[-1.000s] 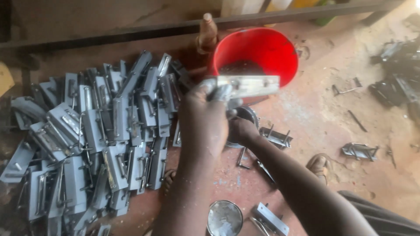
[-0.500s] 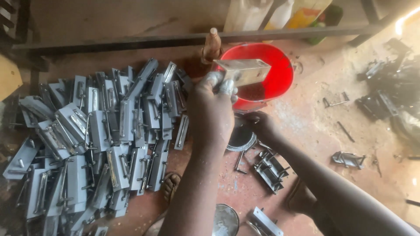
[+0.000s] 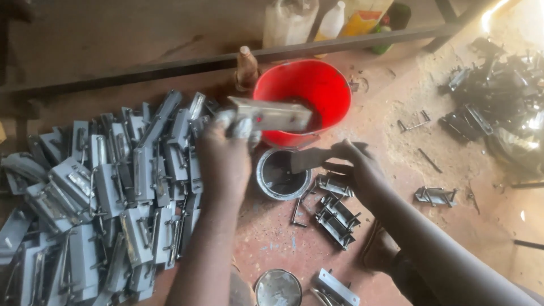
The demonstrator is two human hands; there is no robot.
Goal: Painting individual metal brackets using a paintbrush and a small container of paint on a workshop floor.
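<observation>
Fingers: left hand (image 3: 226, 150) clenched round a grey metal plate (image 3: 272, 115), fingertips smeared grey; right hand (image 3: 357, 170) pinching a dark brush (image 3: 310, 159).
Plate: held level, just left of the red bucket (image 3: 306, 96) and partly across its rim.
Brush: its dark end hangs over the small tin (image 3: 281, 174) just below the bucket.
Risk, drips: paint could likely fall from plate or brush onto the floor (image 3: 396, 136) if either tilts.
Risk, slip: wet fingers may lose the plate, which could drop into the bucket.
Risk, tin: it sits close to both wrists; a knock could tip it.
Pile: grey plates (image 3: 102, 192) heaped left of the bucket.
Loose parts: unpainted brackets (image 3: 337, 212) below-right of the bucket.
Packages: white jug (image 3: 289, 22), white bottle (image 3: 331, 21) and yellow container (image 3: 365, 16) behind the bucket, past a dark bar (image 3: 170, 65); labels too small to tell.
</observation>
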